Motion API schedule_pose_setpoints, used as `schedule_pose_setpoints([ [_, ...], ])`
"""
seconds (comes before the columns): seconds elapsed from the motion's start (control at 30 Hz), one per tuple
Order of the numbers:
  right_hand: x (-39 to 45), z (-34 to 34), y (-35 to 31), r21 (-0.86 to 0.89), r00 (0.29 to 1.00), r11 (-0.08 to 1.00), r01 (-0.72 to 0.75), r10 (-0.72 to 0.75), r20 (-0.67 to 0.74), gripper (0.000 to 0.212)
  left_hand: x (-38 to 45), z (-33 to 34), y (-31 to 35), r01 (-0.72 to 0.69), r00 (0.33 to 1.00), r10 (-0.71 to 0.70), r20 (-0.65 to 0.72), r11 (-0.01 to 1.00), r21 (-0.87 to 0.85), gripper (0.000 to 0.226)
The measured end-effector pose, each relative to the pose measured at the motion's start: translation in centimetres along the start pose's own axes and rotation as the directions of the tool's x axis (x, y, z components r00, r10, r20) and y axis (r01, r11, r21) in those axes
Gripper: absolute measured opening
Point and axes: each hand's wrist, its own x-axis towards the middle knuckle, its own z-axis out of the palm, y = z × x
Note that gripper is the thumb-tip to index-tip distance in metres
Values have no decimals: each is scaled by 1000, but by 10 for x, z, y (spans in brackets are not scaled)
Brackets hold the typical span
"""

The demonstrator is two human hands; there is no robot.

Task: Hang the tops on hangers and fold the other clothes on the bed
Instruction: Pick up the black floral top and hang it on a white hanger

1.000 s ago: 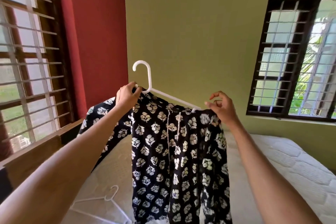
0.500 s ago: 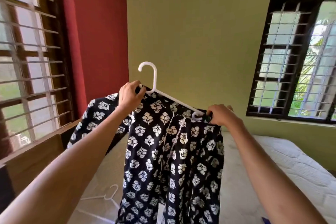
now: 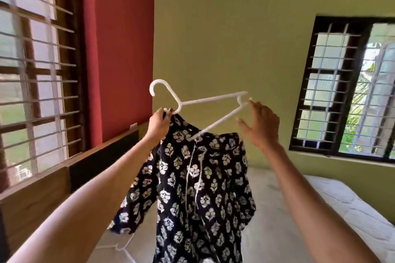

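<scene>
A black top with white flower print (image 3: 201, 188) hangs in the air in front of me. My left hand (image 3: 159, 125) grips its left shoulder together with the neck of a white plastic hanger (image 3: 205, 101). The hanger is tilted, its right end out of the garment and raised; its lower bar runs down into the neckline. My right hand (image 3: 259, 125) has fingers spread and touches the hanger's right end with its fingertips. The top's right shoulder sags off the hanger.
The white mattress (image 3: 346, 209) lies below and to the right. Another white hanger (image 3: 124, 246) lies on the bed under the top. A wooden headboard (image 3: 64, 173) runs along the left, under a barred window (image 3: 32, 74). A second window (image 3: 350, 92) is at right.
The hanger's right end has come out of the top's right shoulder and risen. My right hand let go of the shoulder and opened at the hanger's tip. The right shoulder dropped.
</scene>
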Motion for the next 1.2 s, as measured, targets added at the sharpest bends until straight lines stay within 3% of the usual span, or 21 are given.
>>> schedule_pose_setpoints([
  [0.07,6,6,0,5,954,1000,-21,19,298,78,0,1,6,-44,999,43,27,999,10,25],
  [0.1,8,9,0,105,942,994,-36,-1,336,74,1,1,8,-73,997,72,32,997,35,24],
  [0.13,7,9,-4,219,960,973,-77,13,281,59,2,2,9,-92,995,91,37,994,53,24],
  [0.2,-3,10,-14,346,977,914,-213,189,102,24,4,2,11,-92,994,89,61,994,56,25],
  [0.27,-20,25,-27,341,925,860,-379,348,151,15,6,2,16,-98,987,84,134,990,98,30],
  [0.3,-30,37,-36,358,913,845,-398,324,250,17,7,3,21,-121,980,98,174,985,127,33],
  [0.4,-67,70,-87,581,808,704,-408,-17,589,29,9,8,35,-169,958,104,269,959,229,32],
  [0.47,-88,74,-119,651,722,574,-497,-143,677,41,9,12,41,-183,948,94,305,943,277,30],
  [0.53,-101,82,-136,677,682,490,-550,-205,702,41,9,11,41,-172,948,79,309,942,289,29],
  [0.6,-108,97,-132,627,612,551,-550,-245,752,36,10,2,36,-156,959,72,275,942,298,26],
  [0.7,-119,111,-106,462,427,703,-541,-243,871,30,15,-23,19,-121,973,48,227,940,319,20],
  [0.77,-124,117,-93,412,406,769,-490,-217,888,33,16,-34,9,-108,972,27,233,933,343,19],
  [0.83,-121,120,-85,325,369,875,-358,-187,910,51,14,-39,2,-118,970,26,241,919,376,19],
  [0.9,-112,121,-74,246,416,937,-249,-126,901,57,12,-43,-3,-141,969,39,244,898,418,20],
  [1.0,-87,107,-45,229,600,936,-267,-25,799,43,9,-52,-13,-162,964,30,265,855,492,22],
  [1.1,-56,84,-18,173,666,952,-251,40,745,31,3,-56,-22,-179,953,35,302,866,467,24],
  [1.2,-28,66,-4,139,751,949,-281,127,648,16,-4,-50,-22,-285,938,82,336,733,618,23],
])
